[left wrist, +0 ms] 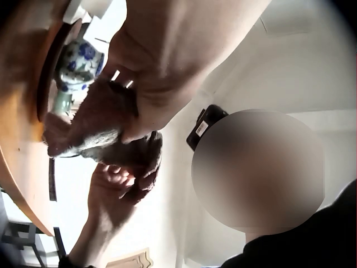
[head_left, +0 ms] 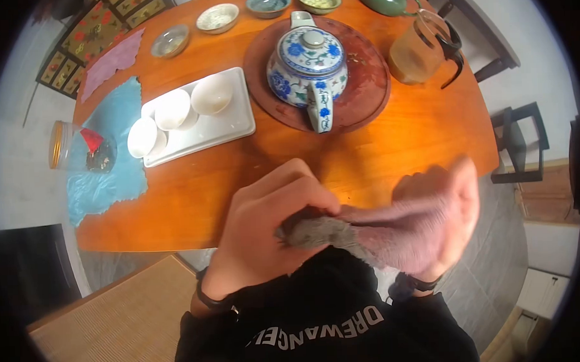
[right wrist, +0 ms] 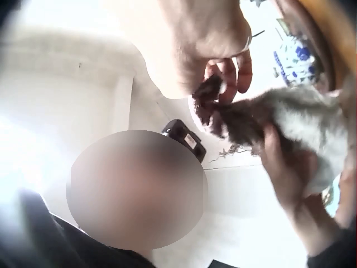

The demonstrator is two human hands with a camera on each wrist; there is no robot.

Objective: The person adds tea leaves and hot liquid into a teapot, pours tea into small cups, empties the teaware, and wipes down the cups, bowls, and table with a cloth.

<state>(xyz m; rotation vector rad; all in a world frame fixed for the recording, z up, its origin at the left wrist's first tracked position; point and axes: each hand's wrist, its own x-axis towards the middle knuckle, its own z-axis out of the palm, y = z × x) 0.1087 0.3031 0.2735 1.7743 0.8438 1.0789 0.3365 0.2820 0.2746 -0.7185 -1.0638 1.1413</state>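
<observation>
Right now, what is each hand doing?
Left hand: closed, gripping the bunched grayish cloth.
Right hand: closed, holding the same cloth.

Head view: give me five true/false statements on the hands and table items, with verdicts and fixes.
1. The left hand and right hand both hold the grey cloth. True.
2. The flowered teapot stands on the white tray. False: the flowered teapot stands on the round red board.
3. Three white cups are in view. True.
4. The glass pitcher is left of the flowered teapot. False: the glass pitcher is to its right.
5. A blue sheet lies to the left of the white tray. True.
</observation>
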